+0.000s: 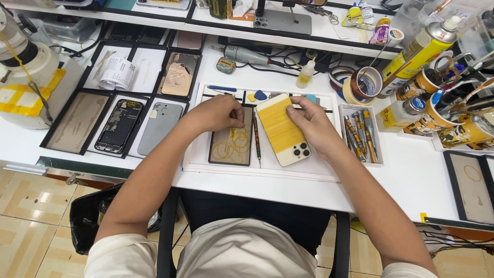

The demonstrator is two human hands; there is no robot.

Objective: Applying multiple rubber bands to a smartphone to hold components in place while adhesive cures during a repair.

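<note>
From my remote seat I saw the right hand point(313, 125) resting on the phone point(283, 131), which lay back-up on the white work mat point(319, 167), its back wrapped in yellow tape with the camera cluster toward the near edge. The fingers were curled loosely over the phone's upper right corner, thumb at its top edge, touching rather than lifting it. The left hand point(218, 113) sat just beside it, fingers bunched nearly closed over the top of a dark rectangular tray point(232, 140) holding yellow rings; I could not tell whether it pinched anything. A slim screwdriver point(256, 138) lay between tray and phone. A small bin of screwdrivers point(360, 135) stood to the right, tape rolls point(363, 85) beyond it, and a bare phone housing point(160, 126) lay to the left
</note>
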